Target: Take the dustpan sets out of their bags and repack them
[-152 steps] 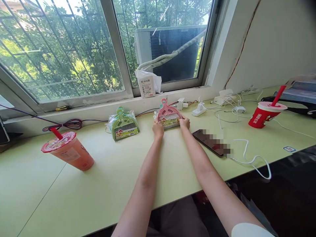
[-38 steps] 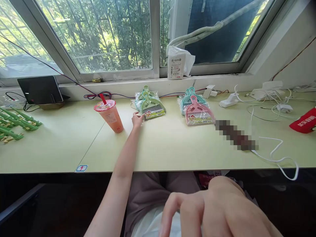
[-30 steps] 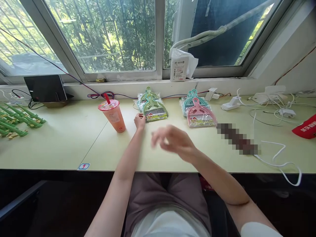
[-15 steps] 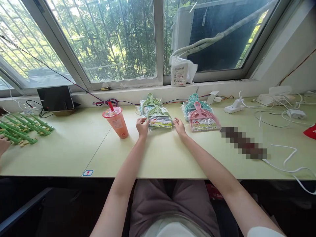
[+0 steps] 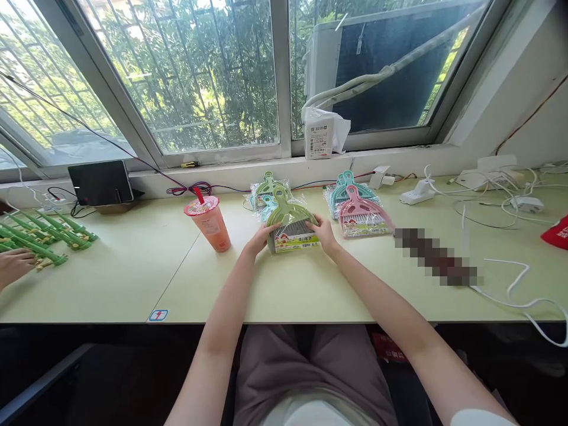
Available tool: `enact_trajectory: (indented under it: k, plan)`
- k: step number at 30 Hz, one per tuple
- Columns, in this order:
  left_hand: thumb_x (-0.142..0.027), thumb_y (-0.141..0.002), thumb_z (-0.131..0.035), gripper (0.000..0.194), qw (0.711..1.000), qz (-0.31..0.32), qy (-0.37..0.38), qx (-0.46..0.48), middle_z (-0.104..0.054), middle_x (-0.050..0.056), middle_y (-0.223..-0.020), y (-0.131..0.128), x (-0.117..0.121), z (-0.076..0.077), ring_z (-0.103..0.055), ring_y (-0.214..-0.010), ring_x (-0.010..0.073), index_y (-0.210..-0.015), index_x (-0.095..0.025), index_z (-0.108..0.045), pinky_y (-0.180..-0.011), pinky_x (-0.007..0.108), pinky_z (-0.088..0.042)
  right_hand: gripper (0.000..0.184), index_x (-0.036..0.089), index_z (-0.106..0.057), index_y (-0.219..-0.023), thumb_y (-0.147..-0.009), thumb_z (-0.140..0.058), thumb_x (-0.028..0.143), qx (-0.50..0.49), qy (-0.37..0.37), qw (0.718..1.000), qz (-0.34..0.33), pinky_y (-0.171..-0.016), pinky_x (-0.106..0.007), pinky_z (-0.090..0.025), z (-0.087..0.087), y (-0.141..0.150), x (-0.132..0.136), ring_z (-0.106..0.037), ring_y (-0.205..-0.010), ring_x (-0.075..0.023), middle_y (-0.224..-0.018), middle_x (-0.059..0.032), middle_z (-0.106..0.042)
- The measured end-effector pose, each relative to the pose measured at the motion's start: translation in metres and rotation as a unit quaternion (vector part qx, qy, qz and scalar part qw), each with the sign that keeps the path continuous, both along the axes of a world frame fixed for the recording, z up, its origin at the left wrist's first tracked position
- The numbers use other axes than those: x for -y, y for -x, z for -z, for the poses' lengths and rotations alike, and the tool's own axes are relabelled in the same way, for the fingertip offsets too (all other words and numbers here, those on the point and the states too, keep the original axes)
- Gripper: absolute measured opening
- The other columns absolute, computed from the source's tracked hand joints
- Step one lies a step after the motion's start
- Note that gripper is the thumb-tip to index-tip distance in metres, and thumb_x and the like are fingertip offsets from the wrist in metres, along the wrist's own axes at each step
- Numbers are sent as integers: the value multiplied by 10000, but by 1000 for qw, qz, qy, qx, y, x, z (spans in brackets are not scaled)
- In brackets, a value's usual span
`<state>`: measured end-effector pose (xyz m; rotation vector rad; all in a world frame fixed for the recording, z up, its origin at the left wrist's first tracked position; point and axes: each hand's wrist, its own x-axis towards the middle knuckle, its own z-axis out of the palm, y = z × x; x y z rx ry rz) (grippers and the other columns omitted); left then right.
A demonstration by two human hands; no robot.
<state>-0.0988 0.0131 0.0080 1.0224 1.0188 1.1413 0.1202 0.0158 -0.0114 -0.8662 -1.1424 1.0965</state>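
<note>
A green dustpan-and-brush set (image 5: 290, 220) in clear plastic is gripped at its two sides, in the middle of the table. My left hand (image 5: 261, 238) holds its left edge, and my right hand (image 5: 323, 232) holds the right edge. Its label and grey bristles face me. Behind it lie another green dustpan set (image 5: 269, 184) and a partly covered light-blue one (image 5: 268, 208). To the right a pink dustpan set (image 5: 361, 216) overlaps a teal one (image 5: 350, 188), both wrapped in plastic.
A cup with an orange-pink drink (image 5: 210, 225) stands left of my left hand. Green bamboo-like pieces (image 5: 47, 234) lie at far left, with another person's hand (image 5: 16, 266) on them. A tablet (image 5: 101, 183), a power strip (image 5: 417, 192), white cables (image 5: 510, 278) and a red cup (image 5: 557, 234) surround the area.
My right hand has come from near the camera to the green set's right edge. Both hands have drawn that set toward me, off the pile. A person's hand has appeared at far left.
</note>
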Motion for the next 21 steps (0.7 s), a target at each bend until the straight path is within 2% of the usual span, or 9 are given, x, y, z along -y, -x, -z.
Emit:
enact_trajectory:
  k: [2,4,7,8,10,12,17,19,21]
  plan:
    - [-330,-679,-803,392,1000,9,17,14,-719,92,-939,3,0,-1,-699,-899,286,-1024,-216,-654,-855,437,-549,475,200,-632,-1098,-687,-721,421,16,-13,999,25,-962,-384,-472,-2,4,6,-598,-1093,-236,-1179,-92,-655]
    - [-341,-703,-777,378,999,-26,-8,44,-718,83,-947,4,-2,-2,-694,-942,285,-1036,-216,-649,-894,447,-540,469,209,-568,-1169,-784,-620,472,33,-15,995,92,-938,-361,-475,-6,7,12,-590,-1091,-220,-1226,-108,-615]
    - [-373,-739,-733,338,990,-100,-46,86,-717,75,-970,3,-7,-3,-681,-997,270,-1014,-200,-640,-938,436,-531,389,214,-518,-1123,-882,-464,515,84,-35,969,231,-859,-337,-475,-13,7,21,-587,-1001,-206,-1178,-118,-597]
    - [-386,-756,-713,324,986,-122,-54,100,-717,75,-981,3,-8,-3,-676,-1013,264,-1006,-195,-637,-945,427,-531,366,214,-521,-1071,-894,-440,524,104,-45,961,252,-829,-332,-471,-15,7,23,-586,-955,-203,-1123,-112,-608]
    - [-406,-800,-663,295,979,-151,-61,126,-719,76,-1000,4,-11,-3,-667,-1039,256,-997,-189,-632,-945,410,-537,359,214,-533,-965,-898,-428,550,144,-57,962,223,-779,-326,-461,-18,9,27,-585,-863,-198,-990,-90,-631]
    - [-411,-838,-619,276,975,-157,-61,142,-720,77,-1013,7,-11,-2,-661,-1056,252,-1005,-192,-633,-933,399,-545,380,210,-551,-921,-877,-466,577,168,-53,973,152,-750,-318,-456,-17,13,29,-587,-818,-192,-927,-78,-646]
    - [-394,-859,-598,263,984,-107,-62,128,-705,78,-1070,6,-7,0,-655,-1061,231,-1033,-202,-641,-913,367,-551,426,202,-617,-978,-798,-572,586,136,-7,991,-7,-621,-277,-447,-8,24,28,-602,-749,-169,-918,-62,-685]
    - [-370,-842,-619,269,987,-74,-55,129,-704,76,-1072,2,-4,0,-656,-1053,235,-1047,-198,-646,-904,371,-553,406,199,-641,-891,-788,-580,587,122,-8,992,-20,-560,-265,-417,-7,24,27,-563,-648,-145,-812,-35,-667]
    - [-354,-824,-640,288,988,-53,-49,135,-706,70,-1064,-4,-2,-1,-660,-1040,237,-1066,-197,-645,-897,381,-554,399,202,-637,-813,-781,-584,596,108,-2,994,20,-526,-265,-386,-9,21,27,-485,-552,-120,-702,-4,-612]
